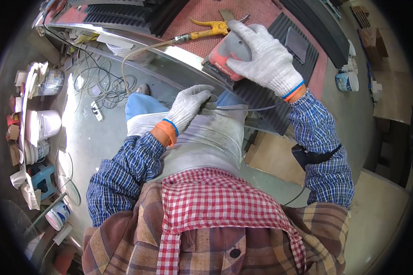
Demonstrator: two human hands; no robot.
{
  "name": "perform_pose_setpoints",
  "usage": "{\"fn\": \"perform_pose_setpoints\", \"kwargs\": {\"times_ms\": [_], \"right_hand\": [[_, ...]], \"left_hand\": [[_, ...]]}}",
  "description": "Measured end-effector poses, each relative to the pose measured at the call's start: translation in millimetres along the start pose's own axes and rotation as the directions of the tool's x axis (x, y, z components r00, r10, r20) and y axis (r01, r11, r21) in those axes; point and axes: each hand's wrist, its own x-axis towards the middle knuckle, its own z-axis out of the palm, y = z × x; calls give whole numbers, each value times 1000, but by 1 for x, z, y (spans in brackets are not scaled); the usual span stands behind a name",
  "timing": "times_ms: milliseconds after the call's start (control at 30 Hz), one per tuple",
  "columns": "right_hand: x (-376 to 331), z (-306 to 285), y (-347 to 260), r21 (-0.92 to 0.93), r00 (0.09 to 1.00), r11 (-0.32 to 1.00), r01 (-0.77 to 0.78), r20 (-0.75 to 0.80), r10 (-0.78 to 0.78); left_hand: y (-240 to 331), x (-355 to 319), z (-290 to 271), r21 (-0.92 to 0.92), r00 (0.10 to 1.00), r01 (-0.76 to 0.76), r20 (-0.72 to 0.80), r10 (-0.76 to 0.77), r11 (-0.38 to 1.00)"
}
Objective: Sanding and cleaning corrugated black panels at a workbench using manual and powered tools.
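My right hand [266,59], in a white knit glove, grips the top of a red and grey power sander [229,55]. The sander is at the near edge of the bench, beside dark ribbed strips [266,103]. Low in front of my lap is my left hand [190,105], gloved alike, with its fingers curled inward. A dark cord [257,109] runs out by those fingers toward the right; what they close on is hidden. Just beyond the sander lies a yellow air blow gun [209,31], joined to a pale hose [137,52].
Red mesh matting [195,48] covers the bench, with stacks of black ribbed strips [119,18] at the far left. A flat dark block [296,44] rests on the strips at right. Coiled cables [108,82] lie on the floor at left; buckets [47,123] line that side.
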Motion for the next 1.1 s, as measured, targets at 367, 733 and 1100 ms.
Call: {"fn": "perform_pose_setpoints", "kwargs": {"times_ms": [367,733,1100], "right_hand": [[5,-1,6,-35,994,997,67,-86,-69],[2,4,6,-34,992,999,36,-123,-40],[-5,4,4,-37,987,999,-12,-160,5]], "left_hand": [[-4,-8,-8,-23,998,-1,-69,0,1000],[-1,-7,-9,-36,997,0,-80,-3,999],[-2,-5,-12,-42,997,-10,-78,7,999]]}}
